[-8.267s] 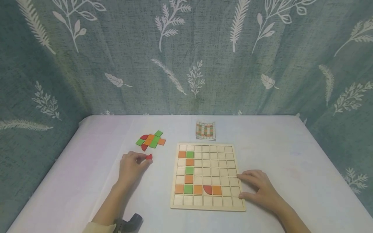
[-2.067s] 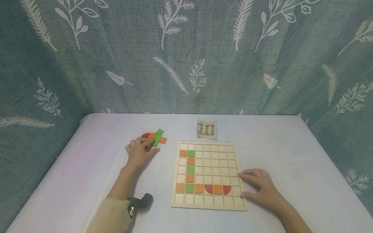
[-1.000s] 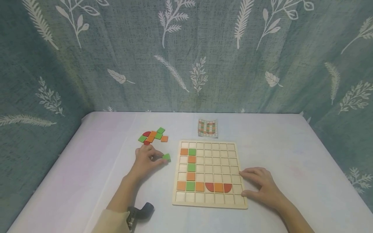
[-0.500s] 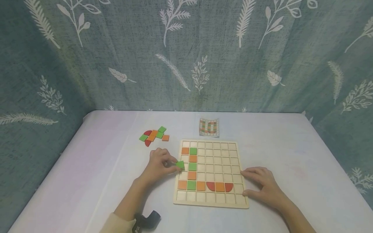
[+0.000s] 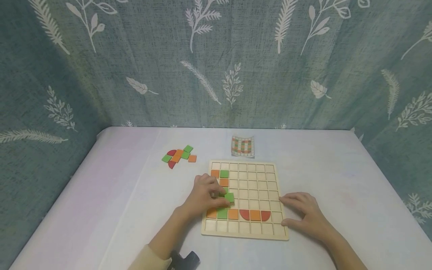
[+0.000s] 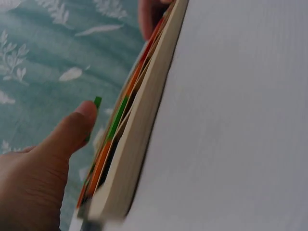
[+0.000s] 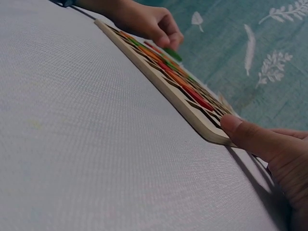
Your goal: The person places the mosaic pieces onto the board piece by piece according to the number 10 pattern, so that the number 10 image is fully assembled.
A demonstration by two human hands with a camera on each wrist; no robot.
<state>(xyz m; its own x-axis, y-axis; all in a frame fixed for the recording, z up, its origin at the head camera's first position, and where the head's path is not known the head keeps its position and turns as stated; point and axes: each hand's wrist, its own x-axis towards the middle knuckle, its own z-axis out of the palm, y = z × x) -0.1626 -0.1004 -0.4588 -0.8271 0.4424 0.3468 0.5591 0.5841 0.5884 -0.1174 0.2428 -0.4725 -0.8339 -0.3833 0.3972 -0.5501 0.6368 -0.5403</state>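
Between thumb and fingertips, my left hand [image 5: 202, 197] pinches a green square tile [image 5: 230, 197] above the wooden grid board [image 5: 246, 236]. The left wrist view shows the thumb [image 6: 72, 130] against the tile's thin edge [image 6: 98, 102]. On the board, orange and green squares fill part of the second column, partly hidden by this hand. A lower row holds orange and green squares and two red quarter-circle tiles, the rightmost one [image 5: 265, 216] included. My right hand [image 5: 305, 212] touches the board's right edge with thumb and index finger, its thumb [image 7: 231, 122] resting at the corner.
Loose green, orange and red tiles [image 5: 177, 155] lie on the white table [image 5: 337, 168], left of the board. Behind the board lies a small pattern card [image 5: 243, 146] printed with a coloured grid. A leaf-print curtain [image 5: 216, 75] surrounds the table at the back and sides.
The red quarter-circle held earlier now sits in the lower row. My left hand took a green square from the loose tiles and carried it right, over the board. My right hand stayed at the edge.
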